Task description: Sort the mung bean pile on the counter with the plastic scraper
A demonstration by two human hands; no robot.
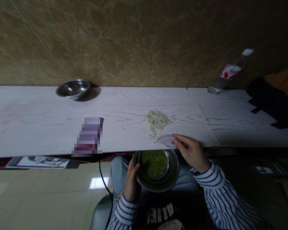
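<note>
My left hand [132,180] grips the left rim of a steel bowl [174,174], held just below the table's front edge over my lap. Green beans, which look like mung beans [155,163], cover its bottom. Between the thumb and fingers of my right hand [192,151] is a clear half-round protractor [166,140], low over the tabletop near the edge. Just beyond it lies a pile of white grains mixed with green beans [157,120]. A few loose beans are scattered at the pile's near side.
A second steel bowl [73,90] stands at the back left by the wall. A blurred-out flat object [87,137] lies near the front edge. A plastic bottle [227,73] stands at the right, with dark cloth [276,99] beyond it. A black cable [103,179] hangs below the table.
</note>
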